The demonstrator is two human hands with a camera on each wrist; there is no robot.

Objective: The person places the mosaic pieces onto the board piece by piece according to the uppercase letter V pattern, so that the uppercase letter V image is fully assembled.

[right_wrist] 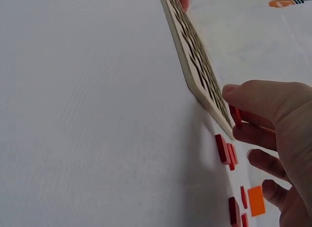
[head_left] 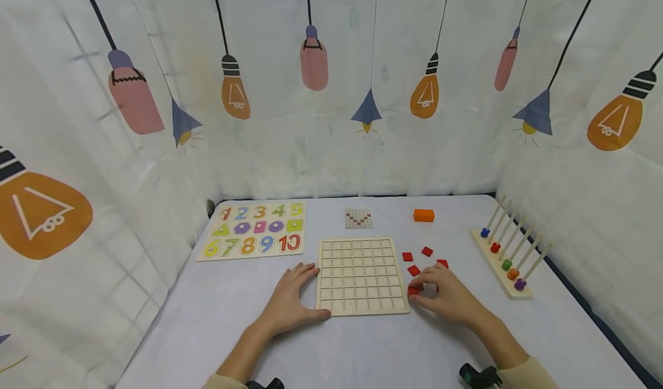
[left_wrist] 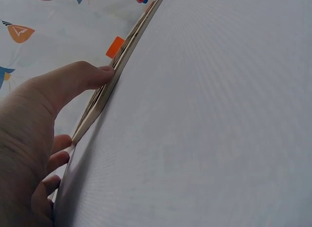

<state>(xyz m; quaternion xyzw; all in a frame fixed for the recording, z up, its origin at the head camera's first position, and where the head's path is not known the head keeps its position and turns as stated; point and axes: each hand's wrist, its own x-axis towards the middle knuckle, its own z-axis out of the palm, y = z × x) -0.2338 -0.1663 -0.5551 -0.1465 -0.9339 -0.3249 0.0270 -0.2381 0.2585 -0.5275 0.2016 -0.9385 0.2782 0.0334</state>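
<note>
A wooden grid board [head_left: 362,277] lies flat on the white table, its square cells bare. My left hand [head_left: 292,297] rests at its left edge, fingers and thumb spread, the thumb touching the near left corner; the left wrist view shows this thumb [left_wrist: 92,76] against the rim. Beside the board's right edge, my right hand [head_left: 446,296] pinches a small red square tile [right_wrist: 236,116] between thumb and forefinger. Several more red tiles [head_left: 413,270] lie loose to the right of the board, some partly hidden by this hand.
Behind the board lie a small patterned grid card [head_left: 359,218] and an orange block [head_left: 423,216]. A number and shape board [head_left: 251,229] is at the back left. On the right stands a wooden peg rack [head_left: 499,268] with coloured beads. Patterned curtains surround the table.
</note>
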